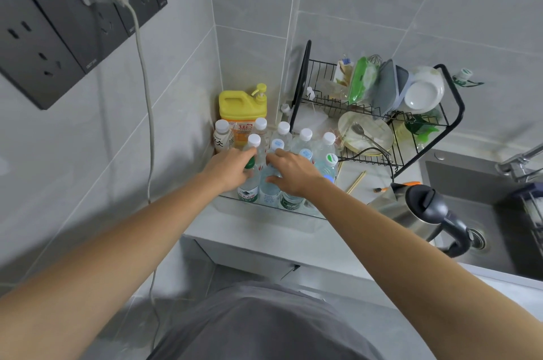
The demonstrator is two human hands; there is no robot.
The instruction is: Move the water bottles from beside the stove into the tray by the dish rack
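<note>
From the head camera, both my arms reach to the clear tray just left of the dish rack. My left hand is wrapped around the top of a green-capped bottle standing at the tray's front. My right hand curls over the bottle beside it, fingers closed on its neck. More water bottles stand upright behind, with a yellow detergent jug in the corner behind the tray.

water bottles: clear, white caps | detergent jug: yellow | dish rack: black | tray: clear
</note>
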